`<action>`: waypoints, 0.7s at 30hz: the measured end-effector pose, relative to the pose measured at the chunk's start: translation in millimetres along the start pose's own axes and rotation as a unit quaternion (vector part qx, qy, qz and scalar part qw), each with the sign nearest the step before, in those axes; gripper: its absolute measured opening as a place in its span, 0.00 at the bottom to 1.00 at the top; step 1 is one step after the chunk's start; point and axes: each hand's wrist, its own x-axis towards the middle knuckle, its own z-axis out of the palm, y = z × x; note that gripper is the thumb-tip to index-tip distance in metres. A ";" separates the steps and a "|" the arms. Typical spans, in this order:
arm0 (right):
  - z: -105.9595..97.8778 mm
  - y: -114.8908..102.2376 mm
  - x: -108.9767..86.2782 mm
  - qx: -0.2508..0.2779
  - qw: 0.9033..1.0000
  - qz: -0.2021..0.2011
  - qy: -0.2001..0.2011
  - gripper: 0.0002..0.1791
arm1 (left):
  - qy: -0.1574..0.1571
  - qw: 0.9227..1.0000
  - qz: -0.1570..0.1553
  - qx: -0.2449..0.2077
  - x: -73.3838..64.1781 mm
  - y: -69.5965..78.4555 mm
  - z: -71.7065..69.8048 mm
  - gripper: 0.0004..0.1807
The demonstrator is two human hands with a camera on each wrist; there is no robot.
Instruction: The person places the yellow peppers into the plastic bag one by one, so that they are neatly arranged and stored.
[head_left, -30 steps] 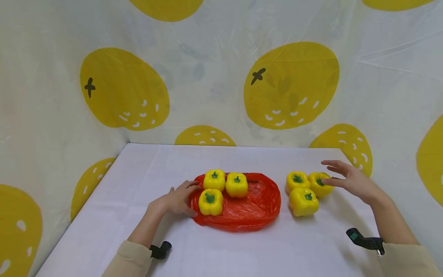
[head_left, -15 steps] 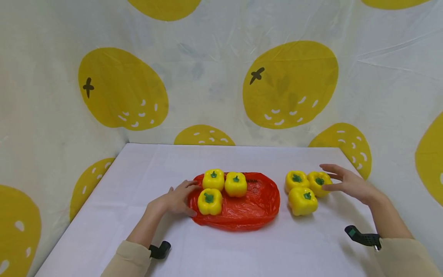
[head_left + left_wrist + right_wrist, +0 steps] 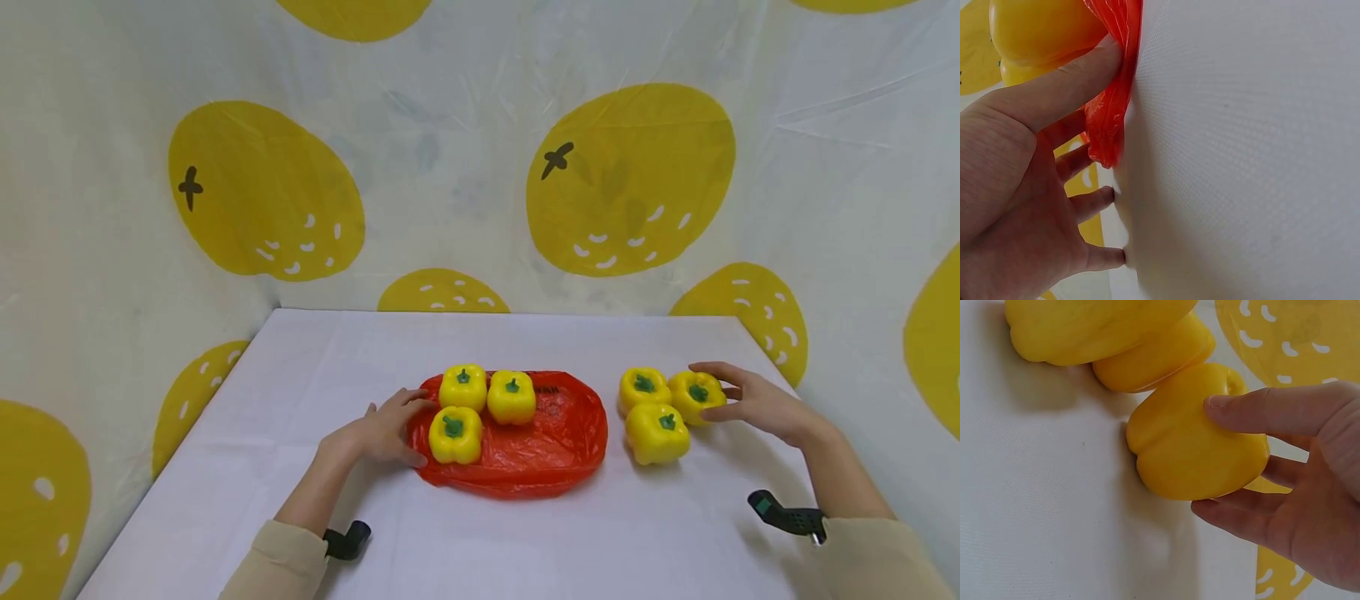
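Observation:
My left hand (image 3: 390, 429) holds the left end of a red plastic bag (image 3: 547, 454) laid flat on the table. In the left wrist view the thumb (image 3: 1094, 69) lies against the red plastic (image 3: 1110, 119), with the other fingers spread behind it. On the bag sit three yellow bell peppers (image 3: 456, 437) with green stems. Over at the right, my right hand (image 3: 765, 404) grips the right-hand pepper (image 3: 693, 398) of another three. The right wrist view has the thumb on one side of this bell pepper (image 3: 1194, 444) and fingers on the other.
Against the gripped pepper stand two more yellow peppers, one behind (image 3: 633, 390) and one in front (image 3: 656, 437). White cloth covers the table (image 3: 480, 550). Behind it hangs a curtain (image 3: 450, 192) printed with large yellow fruit.
My right hand has come down and slightly left, its thumb and fingers now round the right-hand pepper. The left hand has stayed at the bag's end.

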 end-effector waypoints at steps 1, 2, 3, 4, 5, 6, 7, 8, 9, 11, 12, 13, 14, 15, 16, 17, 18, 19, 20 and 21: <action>0.1 -0.3 0.0 0.003 1.000 0.001 0.000 0.42 | 0.001 1.000 0.002 0.000 -0.2 -0.1 -0.1 0.44; 0.4 -0.9 -0.3 0.007 1.000 0.003 0.000 0.43 | 0.002 1.000 0.003 0.000 -0.3 -0.3 -0.1 0.44; 0.7 -1.4 -0.6 0.009 1.000 0.005 0.001 0.43 | 0.002 1.000 0.004 0.000 -0.4 -0.6 -0.1 0.44; 0.9 -1.9 -1.0 0.011 1.000 0.006 0.003 0.43 | 0.002 1.000 0.005 0.001 -0.4 -0.7 -0.1 0.44; 1.2 -2.2 -1.4 0.011 1.000 0.006 0.004 0.44 | 0.002 1.000 0.007 0.001 -0.5 -0.9 -0.2 0.44; 1.5 -2.4 -1.9 0.012 1.000 0.006 0.006 0.44 | 0.002 1.000 0.008 0.001 -0.4 -1.0 -0.1 0.44; 1.7 -2.3 -2.3 0.013 1.000 0.006 0.007 0.44 | 0.002 1.000 0.009 -0.001 -0.5 -1.0 0.0 0.44; 1.9 -2.1 -2.9 0.013 1.000 0.006 0.008 0.44 | 0.001 1.000 0.008 -0.001 -0.6 -0.6 0.0 0.44; 2.0 -1.6 -3.3 0.012 1.000 0.005 0.010 0.43 | 0.001 1.000 0.008 -0.001 -0.7 -0.1 -0.1 0.44; 2.2 -0.3 -4.0 0.012 1.000 0.004 0.010 0.43 | 0.001 1.000 0.009 -0.002 -0.7 0.0 0.0 0.44; 2.3 0.4 -4.2 0.013 1.000 0.004 0.010 0.42 | 0.000 1.000 0.008 -0.002 -0.7 0.2 0.0 0.44; 2.2 1.1 -4.5 0.013 1.000 0.004 0.010 0.42 | 0.000 1.000 0.008 -0.002 -0.7 0.3 0.0 0.44; 2.2 1.7 -4.7 0.013 1.000 0.004 0.011 0.42 | 0.000 1.000 0.008 -0.002 -0.8 0.3 0.1 0.44; 2.1 2.2 -4.8 0.014 1.000 0.004 0.012 0.42 | 0.000 1.000 0.007 -0.002 -0.6 0.0 0.2 0.44; 2.1 2.3 -5.0 0.014 1.000 0.004 0.013 0.42 | 0.000 1.000 0.007 -0.002 -0.5 -0.1 0.3 0.44; 2.2 2.2 -5.2 0.012 1.000 0.005 0.015 0.42 | -0.001 1.000 0.006 -0.001 -0.4 -0.1 0.2 0.44; 2.2 2.1 -5.4 0.010 1.000 0.006 0.017 0.42 | -0.001 1.000 0.005 -0.001 -0.4 0.1 0.1 0.44; 2.5 1.8 -5.7 0.010 1.000 0.006 0.018 0.42 | 0.000 1.000 0.006 -0.002 -0.2 0.2 -0.1 0.44; 2.8 1.4 -5.9 0.010 1.000 0.006 0.020 0.42 | 0.000 1.000 0.006 -0.002 -0.2 0.5 -0.4 0.44; 3.0 0.8 -6.1 0.009 1.000 0.008 0.023 0.42 | -0.001 1.000 0.006 -0.002 -0.4 1.0 -0.8 0.44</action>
